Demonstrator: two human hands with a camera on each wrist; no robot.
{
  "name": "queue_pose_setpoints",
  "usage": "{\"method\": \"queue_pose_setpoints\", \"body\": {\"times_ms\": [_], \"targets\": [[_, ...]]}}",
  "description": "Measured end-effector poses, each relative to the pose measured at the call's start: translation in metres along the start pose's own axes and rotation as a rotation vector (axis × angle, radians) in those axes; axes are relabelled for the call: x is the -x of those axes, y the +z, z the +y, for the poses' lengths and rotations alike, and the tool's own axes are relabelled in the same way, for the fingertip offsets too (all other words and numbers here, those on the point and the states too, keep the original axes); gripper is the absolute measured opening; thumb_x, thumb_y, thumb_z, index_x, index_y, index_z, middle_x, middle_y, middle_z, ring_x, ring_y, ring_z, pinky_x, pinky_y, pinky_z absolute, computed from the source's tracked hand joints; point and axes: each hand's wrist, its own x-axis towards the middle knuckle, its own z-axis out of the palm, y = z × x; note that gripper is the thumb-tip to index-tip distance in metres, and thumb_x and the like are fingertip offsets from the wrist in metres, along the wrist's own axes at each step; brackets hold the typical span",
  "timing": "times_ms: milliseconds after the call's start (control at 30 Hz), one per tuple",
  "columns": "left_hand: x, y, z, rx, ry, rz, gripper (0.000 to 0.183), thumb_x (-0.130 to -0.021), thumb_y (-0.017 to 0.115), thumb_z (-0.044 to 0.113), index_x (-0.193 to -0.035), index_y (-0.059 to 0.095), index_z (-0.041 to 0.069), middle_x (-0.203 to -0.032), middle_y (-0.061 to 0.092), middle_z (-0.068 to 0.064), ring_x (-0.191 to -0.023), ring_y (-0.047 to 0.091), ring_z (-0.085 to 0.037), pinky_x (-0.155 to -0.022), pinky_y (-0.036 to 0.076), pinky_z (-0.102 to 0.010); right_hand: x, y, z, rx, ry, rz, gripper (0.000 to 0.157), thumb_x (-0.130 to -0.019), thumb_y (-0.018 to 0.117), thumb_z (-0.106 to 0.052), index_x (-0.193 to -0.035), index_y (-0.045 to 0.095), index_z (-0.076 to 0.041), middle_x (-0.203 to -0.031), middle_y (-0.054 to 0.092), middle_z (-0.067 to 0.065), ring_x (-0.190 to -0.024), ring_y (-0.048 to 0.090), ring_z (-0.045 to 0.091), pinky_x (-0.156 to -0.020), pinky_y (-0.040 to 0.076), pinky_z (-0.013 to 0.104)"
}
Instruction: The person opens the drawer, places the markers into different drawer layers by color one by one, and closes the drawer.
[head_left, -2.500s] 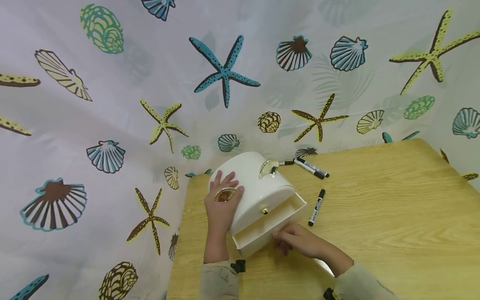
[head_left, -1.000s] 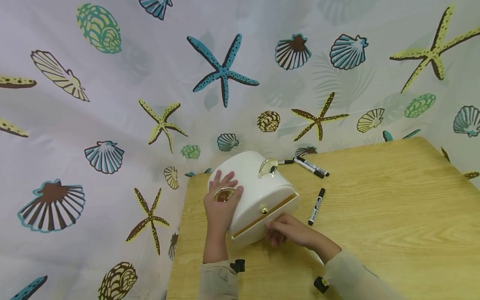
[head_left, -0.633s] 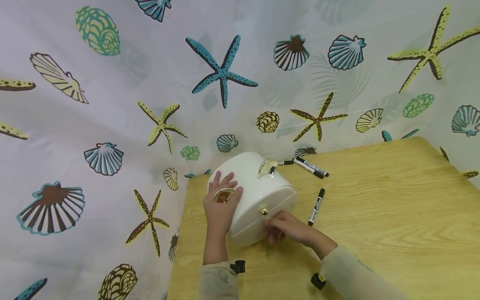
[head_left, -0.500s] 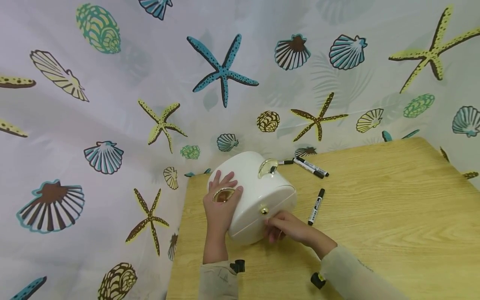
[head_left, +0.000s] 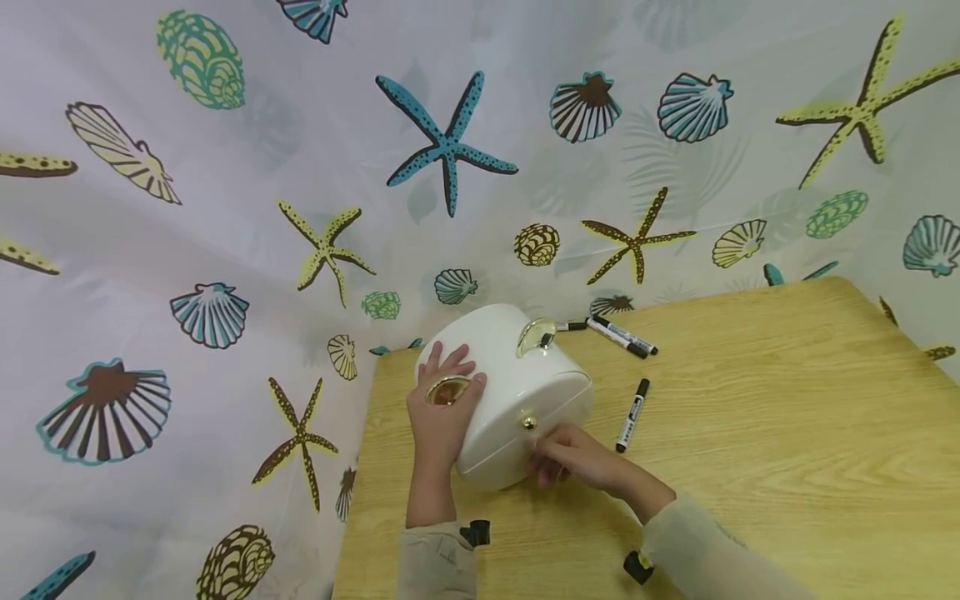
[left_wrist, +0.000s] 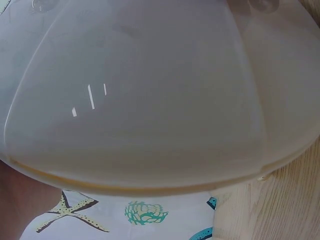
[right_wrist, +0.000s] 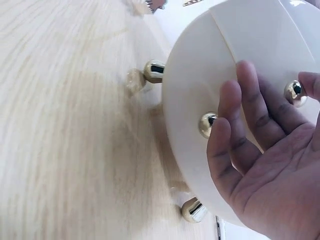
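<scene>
A white rounded box with gold fittings stands at the left of the wooden table, its drawer pushed in flush. My left hand rests spread on the box beside an oval gold handle. At the front, my right hand is at the drawer face. The right wrist view shows its fingers loosely bent close to the lower gold knob, with the thumb by the upper knob. The box's glossy white surface fills most of the left wrist view.
A black-and-white marker lies right of the box, and several more markers lie behind it. Round gold feet hold the box above the table. A curtain printed with shells and starfish hangs behind.
The drawer stood out from the box at first and has slid fully in, my right hand moving inward with it. My left hand has stayed on the box.
</scene>
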Motion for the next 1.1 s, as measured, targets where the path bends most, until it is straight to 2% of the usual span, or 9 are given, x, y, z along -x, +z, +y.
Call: {"method": "queue_pose_setpoints", "body": {"times_ms": [133, 267, 433, 533, 700, 933, 1100], "targets": [[0.000, 0.000, 0.000, 0.011, -0.004, 0.012, 0.020, -0.082, 0.079, 0.039, -0.097, 0.076, 0.026, -0.124, 0.068, 0.013, -0.143, 0.035, -0.003, -0.127, 0.006, -0.034, 0.004, 0.000, 0.007, 0.053, -0.005, 0.008, 0.054, -0.106, 0.035, -0.044, -0.104, 0.066, 0.000, -0.087, 0.069, 0.021, -0.076, 0.063, 0.024, -0.070, 0.055, 0.040], [0.001, 0.001, -0.001, 0.012, -0.015, 0.008, 0.020, -0.082, 0.079, 0.037, -0.097, 0.076, 0.024, -0.124, 0.068, 0.013, -0.143, 0.035, -0.004, -0.127, 0.006, -0.034, 0.009, 0.003, 0.014, 0.085, -0.008, 0.018, 0.055, -0.107, 0.032, -0.044, -0.095, 0.065, -0.002, -0.081, 0.066, 0.019, -0.071, 0.058, 0.024, -0.066, 0.053, 0.039], [0.001, 0.002, 0.001, -0.009, -0.034, 0.005, 0.022, -0.082, 0.078, 0.041, -0.097, 0.076, 0.025, -0.126, 0.067, 0.015, -0.144, 0.035, -0.002, -0.127, 0.005, -0.034, 0.015, 0.007, 0.020, 0.065, 0.030, 0.021, 0.055, -0.107, 0.030, -0.045, -0.101, 0.069, -0.007, -0.087, 0.067, 0.020, -0.077, 0.061, 0.022, -0.073, 0.055, 0.044], [0.000, 0.001, 0.001, -0.024, -0.036, 0.012, 0.021, -0.082, 0.078, 0.042, -0.096, 0.075, 0.027, -0.126, 0.067, 0.017, -0.144, 0.034, -0.002, -0.127, 0.006, -0.034, 0.016, 0.008, 0.024, 0.066, 0.031, 0.021, 0.053, -0.106, 0.035, -0.044, -0.103, 0.070, -0.004, -0.088, 0.068, 0.022, -0.076, 0.062, 0.022, -0.071, 0.056, 0.044], [-0.001, 0.000, 0.001, -0.021, -0.018, 0.013, 0.021, -0.082, 0.078, 0.041, -0.097, 0.075, 0.026, -0.125, 0.067, 0.016, -0.144, 0.035, -0.003, -0.127, 0.006, -0.035, 0.014, 0.009, 0.030, 0.096, 0.035, 0.033, 0.047, -0.103, 0.047, -0.041, -0.101, 0.070, 0.000, -0.088, 0.070, 0.022, -0.073, 0.063, 0.020, -0.064, 0.056, 0.035], [-0.001, 0.001, 0.002, -0.005, -0.027, 0.008, 0.020, -0.082, 0.079, 0.039, -0.097, 0.076, 0.025, -0.126, 0.067, 0.015, -0.144, 0.035, -0.002, -0.127, 0.005, -0.033, 0.008, 0.007, 0.034, 0.117, 0.046, 0.104, 0.052, -0.103, 0.044, -0.043, -0.097, 0.067, 0.003, -0.084, 0.069, 0.024, -0.069, 0.064, 0.028, -0.058, 0.057, 0.042], [-0.002, 0.001, -0.001, 0.034, -0.007, 0.006, 0.020, -0.081, 0.080, 0.038, -0.095, 0.076, 0.023, -0.124, 0.068, 0.013, -0.143, 0.036, -0.005, -0.127, 0.006, -0.032, 0.006, 0.007, 0.037, 0.138, 0.056, 0.122, 0.058, -0.103, 0.043, -0.048, -0.094, 0.066, 0.004, -0.082, 0.067, 0.026, -0.068, 0.062, 0.040, -0.054, 0.055, 0.041]]}}
